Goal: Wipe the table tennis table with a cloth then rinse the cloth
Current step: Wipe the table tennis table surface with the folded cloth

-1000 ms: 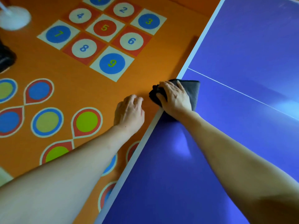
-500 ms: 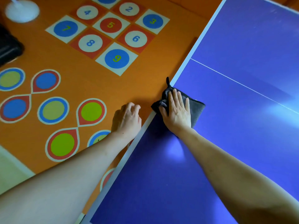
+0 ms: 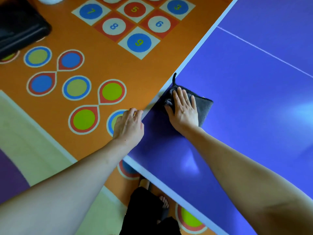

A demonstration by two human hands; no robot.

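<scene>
Head view: cloth pressed flat near table edge

We saw the dark grey cloth lying on the blue table tennis table, just inside its white side edge, a thin loop of it sticking out over that edge. Our right hand pressed down on the cloth, fingers straight and close together, thumb out to the side. Our left hand rested at the table's edge, fingers curled over the rim. Below lay the orange floor mat with numbered squares and coloured circles. A black object sat top left. A bare foot showed under the table.
</scene>
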